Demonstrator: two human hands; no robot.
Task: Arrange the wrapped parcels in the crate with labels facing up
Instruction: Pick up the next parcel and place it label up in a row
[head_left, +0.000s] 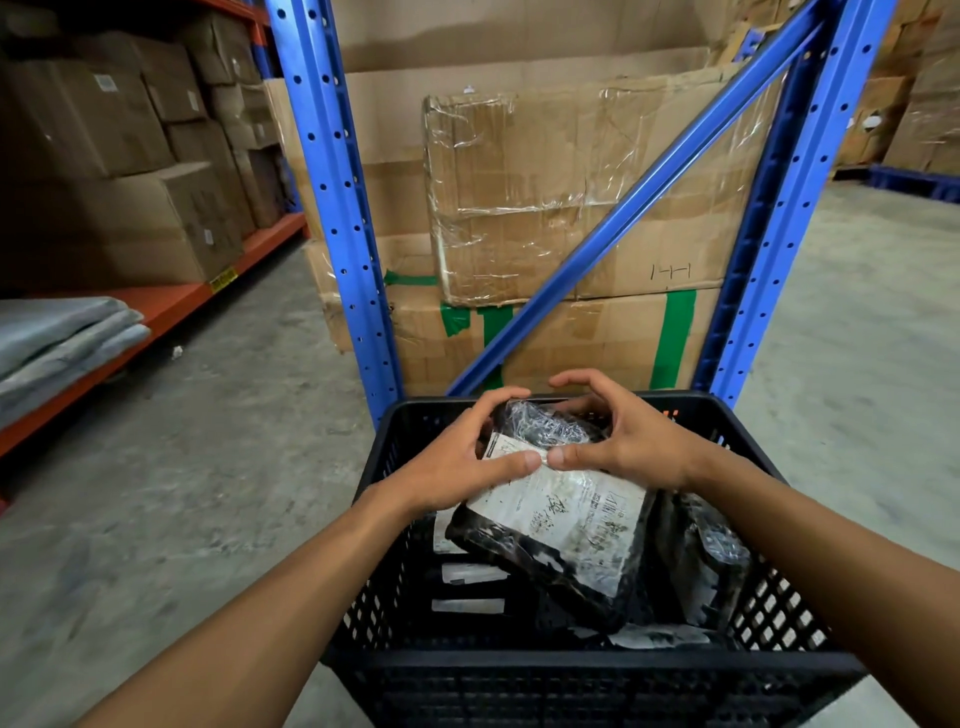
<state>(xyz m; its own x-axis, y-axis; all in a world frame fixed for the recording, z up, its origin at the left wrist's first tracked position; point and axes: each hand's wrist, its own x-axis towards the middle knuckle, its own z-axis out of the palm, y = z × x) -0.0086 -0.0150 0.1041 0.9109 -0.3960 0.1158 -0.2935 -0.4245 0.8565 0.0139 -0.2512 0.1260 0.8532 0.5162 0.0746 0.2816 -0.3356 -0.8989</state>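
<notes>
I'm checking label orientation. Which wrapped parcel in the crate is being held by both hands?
The top parcel, label up, tilted above the others: left hand and right hand grip its far end.

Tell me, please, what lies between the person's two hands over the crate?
In the head view, a black wrapped parcel with its white label facing up lies between the left hand and right hand, both gripping its far end above the crate.

The label (566, 519) print on the top parcel (550, 530) is too smeared to read. Lower parcels (470, 590) lie mostly hidden beneath it (only pale label strips show), and the crate (571, 675) runs off the bottom edge.
</notes>
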